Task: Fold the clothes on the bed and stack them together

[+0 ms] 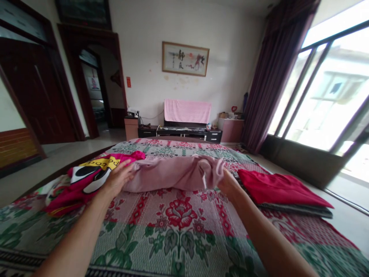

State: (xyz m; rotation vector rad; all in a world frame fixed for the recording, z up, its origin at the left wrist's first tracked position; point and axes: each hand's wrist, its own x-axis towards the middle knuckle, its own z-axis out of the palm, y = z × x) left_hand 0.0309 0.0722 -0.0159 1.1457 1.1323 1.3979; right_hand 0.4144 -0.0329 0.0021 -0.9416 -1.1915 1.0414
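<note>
Gripping opposite ends of a bunched dusty-pink cloth (pixel 167 175) over the floral woven cover (pixel 180 215), your left hand (pixel 122 177) and right hand (pixel 227 183) seem midway; folded red fabric (pixel 279 188) looks done, rumpled magenta printed garment (pixel 76 194) doesn't.

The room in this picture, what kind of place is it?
It looks like a living room in somebody's home. A framed picture hangs up high, a pink cloth is draped above a low black cabinet, and a long purple curtain hangs on the right.
</note>
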